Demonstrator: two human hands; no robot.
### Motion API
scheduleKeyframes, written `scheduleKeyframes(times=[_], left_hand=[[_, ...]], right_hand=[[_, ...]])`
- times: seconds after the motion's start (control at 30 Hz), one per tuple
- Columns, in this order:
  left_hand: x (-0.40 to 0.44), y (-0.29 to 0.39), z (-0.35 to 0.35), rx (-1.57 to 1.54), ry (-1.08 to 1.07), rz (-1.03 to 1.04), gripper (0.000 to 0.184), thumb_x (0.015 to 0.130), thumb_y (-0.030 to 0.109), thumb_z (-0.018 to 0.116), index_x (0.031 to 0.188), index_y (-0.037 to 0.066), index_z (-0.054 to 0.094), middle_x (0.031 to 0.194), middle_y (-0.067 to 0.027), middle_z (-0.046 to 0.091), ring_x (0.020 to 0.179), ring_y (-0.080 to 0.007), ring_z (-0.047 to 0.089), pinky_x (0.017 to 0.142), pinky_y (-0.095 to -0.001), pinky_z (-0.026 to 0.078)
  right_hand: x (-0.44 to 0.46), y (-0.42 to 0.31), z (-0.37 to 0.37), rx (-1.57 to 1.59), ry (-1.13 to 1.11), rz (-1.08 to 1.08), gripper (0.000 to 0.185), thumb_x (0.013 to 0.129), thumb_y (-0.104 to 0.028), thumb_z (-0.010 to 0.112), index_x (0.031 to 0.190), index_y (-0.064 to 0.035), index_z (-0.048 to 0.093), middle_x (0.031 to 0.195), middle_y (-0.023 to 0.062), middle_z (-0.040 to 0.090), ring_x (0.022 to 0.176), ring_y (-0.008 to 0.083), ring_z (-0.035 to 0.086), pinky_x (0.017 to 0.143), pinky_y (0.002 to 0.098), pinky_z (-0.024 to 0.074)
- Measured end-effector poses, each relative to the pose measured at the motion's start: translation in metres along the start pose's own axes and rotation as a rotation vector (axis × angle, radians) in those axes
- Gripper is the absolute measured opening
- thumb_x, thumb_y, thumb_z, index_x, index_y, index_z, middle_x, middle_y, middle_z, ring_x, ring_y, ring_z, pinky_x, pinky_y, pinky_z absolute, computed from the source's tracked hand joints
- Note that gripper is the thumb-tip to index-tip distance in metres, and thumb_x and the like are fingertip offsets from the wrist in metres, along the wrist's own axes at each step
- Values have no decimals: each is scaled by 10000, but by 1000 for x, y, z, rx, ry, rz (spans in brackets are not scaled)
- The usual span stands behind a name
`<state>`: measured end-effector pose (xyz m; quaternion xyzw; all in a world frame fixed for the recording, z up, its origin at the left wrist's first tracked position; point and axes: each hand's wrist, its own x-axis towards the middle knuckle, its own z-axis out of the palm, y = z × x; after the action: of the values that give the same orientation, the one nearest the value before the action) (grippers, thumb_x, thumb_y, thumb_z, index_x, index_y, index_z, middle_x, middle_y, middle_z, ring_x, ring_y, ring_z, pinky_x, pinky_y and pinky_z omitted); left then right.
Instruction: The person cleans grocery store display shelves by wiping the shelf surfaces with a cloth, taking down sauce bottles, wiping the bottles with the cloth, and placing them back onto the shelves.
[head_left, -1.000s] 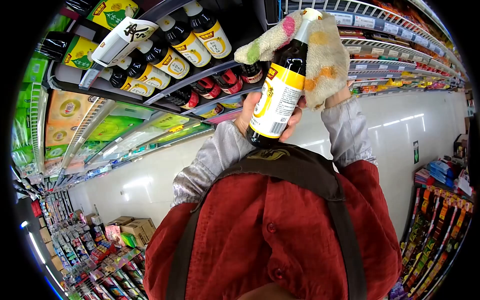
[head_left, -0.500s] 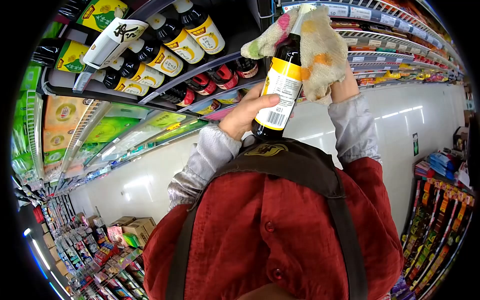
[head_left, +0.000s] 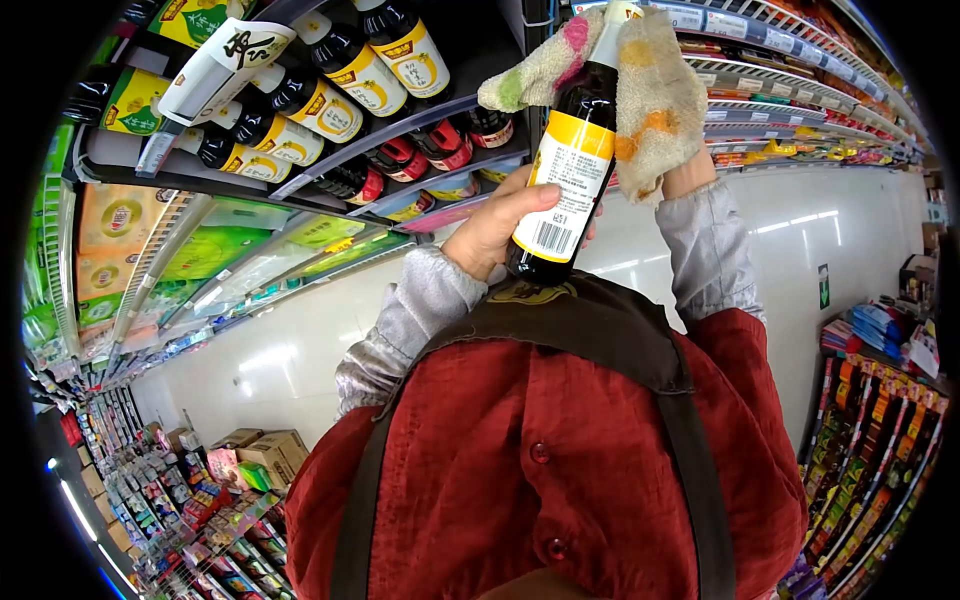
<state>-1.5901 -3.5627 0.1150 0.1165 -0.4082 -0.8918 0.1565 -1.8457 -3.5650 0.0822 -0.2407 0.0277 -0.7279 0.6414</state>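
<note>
Held in front of my chest is a dark glass sauce bottle [head_left: 565, 190], tilted, with a yellow-and-white label and a barcode. My left hand [head_left: 500, 225] is closed round its lower half, the thumb lying across the label. A cream terry cloth [head_left: 660, 110] with pink, green and orange spots hangs about the bottle's neck. My right hand [head_left: 688, 175] is mostly behind this cloth and grips it; its fingers are hidden. The white cap [head_left: 610, 35] of the bottle shows between the cloth's two sides.
At upper left a dark shelf [head_left: 400, 135] bears several similar bottles [head_left: 365, 85], with red-labelled bottles [head_left: 445, 145] below. A white sign [head_left: 225, 70] juts from its edge. Wire-railed shelves [head_left: 770, 95] stand at upper right. Cardboard boxes [head_left: 275, 455] are at lower left on the pale floor [head_left: 290, 370].
The bottle has shifted slightly right in view. The cloth has moved a little on its neck, its right side hanging further right. Both hands keep their holds.
</note>
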Motion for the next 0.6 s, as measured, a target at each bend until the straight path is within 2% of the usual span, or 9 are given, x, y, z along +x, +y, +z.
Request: scheduleKeyframes(times=[0.6], left_hand=[[2, 2, 1, -34, -14, -31, 691, 787, 438, 655, 1265, -9, 434, 1024, -183, 609, 815, -263, 634, 709, -361, 537]], right_hand=[[0, -8, 0, -26, 6, 16, 367, 968, -307, 484, 1246, -69, 498, 1210, 120, 568, 1087, 252, 566, 921, 357, 503]])
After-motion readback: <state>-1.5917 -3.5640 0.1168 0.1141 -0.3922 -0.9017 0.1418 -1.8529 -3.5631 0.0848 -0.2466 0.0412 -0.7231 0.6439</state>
